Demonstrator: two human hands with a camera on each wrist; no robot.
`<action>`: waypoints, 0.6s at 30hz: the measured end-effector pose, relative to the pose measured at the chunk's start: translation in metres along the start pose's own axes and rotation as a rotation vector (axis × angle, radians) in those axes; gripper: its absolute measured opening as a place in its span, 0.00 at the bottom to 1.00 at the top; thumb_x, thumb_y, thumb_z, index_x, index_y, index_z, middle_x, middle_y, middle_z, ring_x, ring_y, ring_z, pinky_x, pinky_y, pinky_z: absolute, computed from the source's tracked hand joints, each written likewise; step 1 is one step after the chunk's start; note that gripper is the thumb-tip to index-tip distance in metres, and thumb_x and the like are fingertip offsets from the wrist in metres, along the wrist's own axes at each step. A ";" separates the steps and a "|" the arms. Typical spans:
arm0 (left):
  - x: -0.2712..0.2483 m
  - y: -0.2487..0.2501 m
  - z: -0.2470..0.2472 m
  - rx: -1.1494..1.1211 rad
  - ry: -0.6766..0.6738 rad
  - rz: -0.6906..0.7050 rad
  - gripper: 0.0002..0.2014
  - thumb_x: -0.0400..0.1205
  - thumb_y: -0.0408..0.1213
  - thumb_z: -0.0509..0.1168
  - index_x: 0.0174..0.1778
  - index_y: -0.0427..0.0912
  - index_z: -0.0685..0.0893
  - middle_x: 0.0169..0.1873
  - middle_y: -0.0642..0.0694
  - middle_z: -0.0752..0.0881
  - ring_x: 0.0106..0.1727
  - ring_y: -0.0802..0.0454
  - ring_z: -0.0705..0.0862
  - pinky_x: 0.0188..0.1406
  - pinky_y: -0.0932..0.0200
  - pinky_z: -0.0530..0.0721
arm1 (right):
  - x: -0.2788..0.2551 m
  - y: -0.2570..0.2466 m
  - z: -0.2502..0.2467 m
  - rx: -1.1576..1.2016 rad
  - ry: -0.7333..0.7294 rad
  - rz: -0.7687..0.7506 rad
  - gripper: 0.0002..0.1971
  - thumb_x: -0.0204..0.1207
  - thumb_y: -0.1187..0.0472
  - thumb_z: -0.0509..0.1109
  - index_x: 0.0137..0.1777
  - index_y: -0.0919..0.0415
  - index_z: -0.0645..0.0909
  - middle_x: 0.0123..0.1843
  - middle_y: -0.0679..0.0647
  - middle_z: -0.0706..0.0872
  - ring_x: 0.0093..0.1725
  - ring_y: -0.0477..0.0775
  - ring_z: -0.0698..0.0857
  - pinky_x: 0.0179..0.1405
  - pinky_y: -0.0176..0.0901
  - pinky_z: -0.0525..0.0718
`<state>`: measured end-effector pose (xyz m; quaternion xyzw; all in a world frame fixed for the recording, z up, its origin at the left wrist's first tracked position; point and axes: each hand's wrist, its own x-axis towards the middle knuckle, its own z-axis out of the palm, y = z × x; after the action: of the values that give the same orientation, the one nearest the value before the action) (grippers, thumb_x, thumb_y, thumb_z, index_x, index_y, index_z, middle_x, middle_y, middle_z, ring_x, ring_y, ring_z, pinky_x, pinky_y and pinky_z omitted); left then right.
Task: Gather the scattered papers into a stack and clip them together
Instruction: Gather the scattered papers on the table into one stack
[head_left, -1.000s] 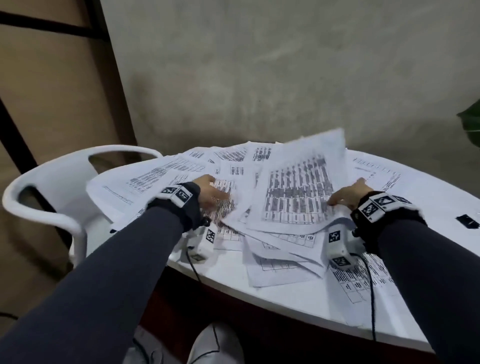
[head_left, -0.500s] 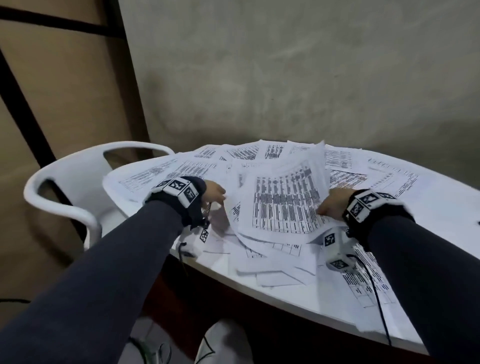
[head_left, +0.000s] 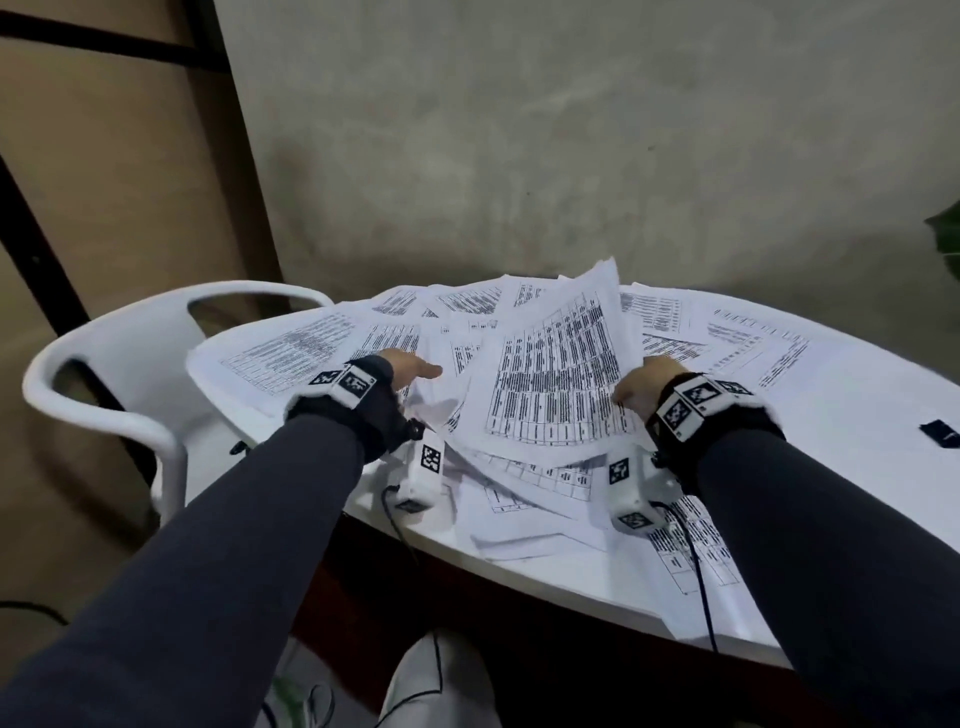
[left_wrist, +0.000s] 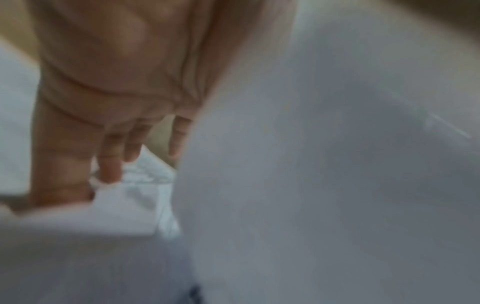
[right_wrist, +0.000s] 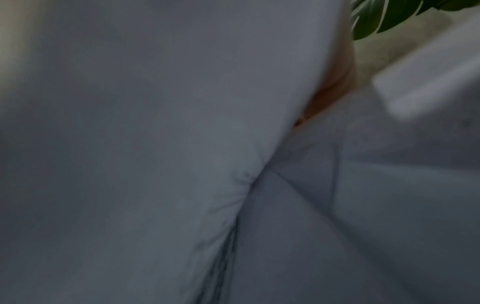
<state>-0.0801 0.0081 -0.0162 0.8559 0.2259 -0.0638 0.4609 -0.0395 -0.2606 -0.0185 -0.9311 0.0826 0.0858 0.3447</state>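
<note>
Printed sheets of paper (head_left: 322, 353) lie scattered over the white round table (head_left: 857, 467). A loose bundle of papers (head_left: 561, 374) stands tilted up between my hands, its far edge raised. My right hand (head_left: 641, 387) grips the bundle's right edge, its fingers hidden under the sheets. My left hand (head_left: 410, 366) reaches in at the bundle's left side. In the left wrist view its straight fingers (left_wrist: 111, 164) touch the sheets (left_wrist: 311, 185). The right wrist view is filled by paper (right_wrist: 155, 144), with a sliver of hand (right_wrist: 335, 82). A black clip (head_left: 940, 434) lies on the table at far right.
A white plastic chair (head_left: 104, 374) stands against the table's left side. A grey wall rises close behind the table. Green plant leaves (head_left: 948, 234) show at the right edge. More sheets (head_left: 685, 551) overhang the near table edge by my right wrist.
The bundle between my hands has tipped up more steeply, its far edge higher. Both hands stay at its sides, and the left hand's fingers have stretched further toward it.
</note>
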 end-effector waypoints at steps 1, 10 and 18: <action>0.003 -0.003 0.001 -0.114 -0.012 -0.028 0.31 0.79 0.44 0.68 0.74 0.32 0.69 0.70 0.30 0.77 0.62 0.39 0.80 0.71 0.41 0.73 | -0.001 0.001 0.001 0.001 -0.025 0.028 0.25 0.73 0.65 0.72 0.71 0.66 0.74 0.72 0.63 0.77 0.51 0.52 0.72 0.28 0.35 0.69; -0.004 -0.012 0.004 -0.185 -0.290 0.051 0.08 0.76 0.24 0.68 0.50 0.29 0.85 0.33 0.42 0.92 0.29 0.47 0.89 0.28 0.61 0.87 | -0.007 0.003 0.008 -0.093 -0.103 -0.041 0.13 0.71 0.59 0.77 0.49 0.67 0.81 0.34 0.55 0.81 0.30 0.50 0.77 0.20 0.33 0.71; -0.005 -0.015 0.003 -0.082 -0.159 -0.023 0.24 0.69 0.41 0.77 0.58 0.33 0.82 0.35 0.43 0.83 0.19 0.52 0.83 0.14 0.69 0.78 | -0.004 0.011 0.008 0.286 -0.240 -0.073 0.18 0.67 0.67 0.77 0.56 0.70 0.79 0.52 0.66 0.85 0.51 0.63 0.84 0.58 0.58 0.85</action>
<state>-0.0906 0.0110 -0.0280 0.8259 0.2006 -0.1275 0.5112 -0.0464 -0.2627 -0.0307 -0.8581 0.0185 0.1710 0.4837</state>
